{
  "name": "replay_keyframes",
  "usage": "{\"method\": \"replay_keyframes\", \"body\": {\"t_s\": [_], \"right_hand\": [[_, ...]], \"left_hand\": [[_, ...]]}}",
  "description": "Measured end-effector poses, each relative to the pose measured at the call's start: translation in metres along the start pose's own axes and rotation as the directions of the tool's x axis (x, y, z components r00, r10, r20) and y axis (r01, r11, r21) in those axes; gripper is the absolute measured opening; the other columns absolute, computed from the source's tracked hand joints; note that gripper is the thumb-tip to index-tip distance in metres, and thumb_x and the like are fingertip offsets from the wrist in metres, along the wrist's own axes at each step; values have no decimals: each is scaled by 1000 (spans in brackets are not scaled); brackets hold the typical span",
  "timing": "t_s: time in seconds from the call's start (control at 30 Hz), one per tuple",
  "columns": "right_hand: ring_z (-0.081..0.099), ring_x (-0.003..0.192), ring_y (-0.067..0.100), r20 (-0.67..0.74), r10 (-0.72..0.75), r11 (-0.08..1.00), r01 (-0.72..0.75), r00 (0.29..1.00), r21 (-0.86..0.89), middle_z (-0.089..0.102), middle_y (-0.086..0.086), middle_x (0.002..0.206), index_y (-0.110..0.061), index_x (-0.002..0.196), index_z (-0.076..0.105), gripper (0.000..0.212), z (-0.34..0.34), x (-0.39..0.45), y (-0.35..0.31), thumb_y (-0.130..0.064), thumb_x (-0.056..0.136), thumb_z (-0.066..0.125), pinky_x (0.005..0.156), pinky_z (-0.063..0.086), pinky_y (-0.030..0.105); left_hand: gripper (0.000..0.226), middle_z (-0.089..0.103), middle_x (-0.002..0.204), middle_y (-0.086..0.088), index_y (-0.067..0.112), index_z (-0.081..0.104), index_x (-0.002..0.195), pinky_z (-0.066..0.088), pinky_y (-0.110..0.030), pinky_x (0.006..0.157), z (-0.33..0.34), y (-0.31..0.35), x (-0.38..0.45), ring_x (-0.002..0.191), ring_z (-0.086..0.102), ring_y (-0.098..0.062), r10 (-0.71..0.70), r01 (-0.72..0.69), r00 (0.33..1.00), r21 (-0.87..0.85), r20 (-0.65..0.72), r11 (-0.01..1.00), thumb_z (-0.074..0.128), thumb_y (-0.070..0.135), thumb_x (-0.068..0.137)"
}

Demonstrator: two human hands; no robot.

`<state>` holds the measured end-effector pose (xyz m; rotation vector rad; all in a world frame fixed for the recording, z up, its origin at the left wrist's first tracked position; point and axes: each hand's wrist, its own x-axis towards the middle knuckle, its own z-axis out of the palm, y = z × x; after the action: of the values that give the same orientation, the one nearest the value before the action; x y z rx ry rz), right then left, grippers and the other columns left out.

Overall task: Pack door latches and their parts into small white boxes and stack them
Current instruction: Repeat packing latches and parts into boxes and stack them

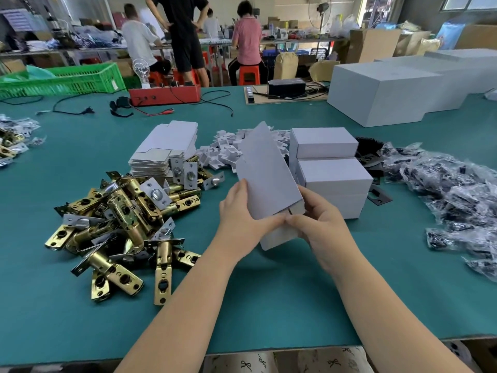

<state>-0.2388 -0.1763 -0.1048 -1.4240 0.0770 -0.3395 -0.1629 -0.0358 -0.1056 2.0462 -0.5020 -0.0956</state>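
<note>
A small white box blank (pixel 265 173), half unfolded, is held upright above the green table (pixel 269 297). My left hand (pixel 243 211) grips its lower left edge. My right hand (pixel 317 222) pinches its lower right corner, thumb meeting the left thumb. A pile of brass door latches (pixel 121 224) lies to the left. A stack of flat box blanks (pixel 164 152) sits behind the latches. Closed white boxes (pixel 333 179) are stacked just right of the held blank. White plastic parts (pixel 228 152) are heaped behind it.
Bagged black parts (pixel 454 195) spread along the right. Black strike plates (pixel 379 195) lie beside the stacked boxes. Large white cartons (pixel 382 90), a red device (pixel 164 95) with cables and a green crate (pixel 67 79) stand at the back. Several people work at far benches.
</note>
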Motion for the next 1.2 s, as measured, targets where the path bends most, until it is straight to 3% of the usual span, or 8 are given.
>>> {"method": "replay_keyframes", "body": {"t_s": [0.2,0.4,0.6,0.73,0.9,0.97,1.07,1.2], "right_hand": [[66,100,16,23,0,999,-1,1000,39,72,-1,106,-22,121,59,47,-2,-1,-2,11,89,50,77,55,25],[66,101,8,71,-65,994,71,995,-88,71,-11,107,-36,116,58,48,-1,-4,-3,4,88,59,81,53,21],[62,106,3,175,-83,974,117,981,-193,69,-16,111,-50,117,57,56,3,-5,-6,-5,82,58,86,49,17],[59,86,-11,27,-150,914,149,988,-376,67,-30,92,-48,110,56,52,10,-4,-4,-1,86,56,72,43,5],[52,53,-1,-91,-182,782,88,979,-617,57,-15,56,-52,145,6,86,16,-4,5,-7,86,50,46,38,9],[51,53,-3,-81,-186,748,87,979,-658,50,-12,57,-62,139,-7,94,15,-4,7,-6,86,46,44,36,10],[47,53,-4,-70,-178,698,76,982,-712,41,-9,57,-61,139,-10,94,14,-3,6,-5,86,45,48,35,10],[46,57,-9,-53,-167,722,85,985,-687,42,-12,64,-63,135,-5,91,11,-1,4,0,87,39,52,37,6]], "left_hand": [[83,56,133,7,23,41,147,47,-22,86,-6,-1,0,109,55,-11,60,-58,997,47,-51,997,72,53,77],[68,55,116,36,46,44,135,50,-20,77,-16,1,-5,95,59,8,150,-151,988,18,40,988,73,53,74],[74,64,119,15,35,53,134,48,-27,79,-26,-6,-1,96,56,2,173,-207,972,240,156,948,63,69,69],[74,66,114,4,25,48,141,42,-25,76,-16,-2,-3,101,60,-15,235,-228,971,449,41,864,59,61,77],[93,50,142,5,49,6,143,55,-42,88,-3,6,-7,105,62,-15,222,-214,974,141,-46,967,69,24,80],[95,41,150,6,49,4,145,56,-29,86,0,5,-7,104,62,-3,199,-196,976,41,-89,980,70,20,83],[98,31,157,5,47,5,149,50,-8,74,0,5,-7,101,62,6,108,-129,987,-179,-121,975,68,12,83],[92,32,156,-1,34,8,154,51,-12,83,1,10,-10,103,66,-1,22,-72,991,-394,-130,916,63,1,88]]}}
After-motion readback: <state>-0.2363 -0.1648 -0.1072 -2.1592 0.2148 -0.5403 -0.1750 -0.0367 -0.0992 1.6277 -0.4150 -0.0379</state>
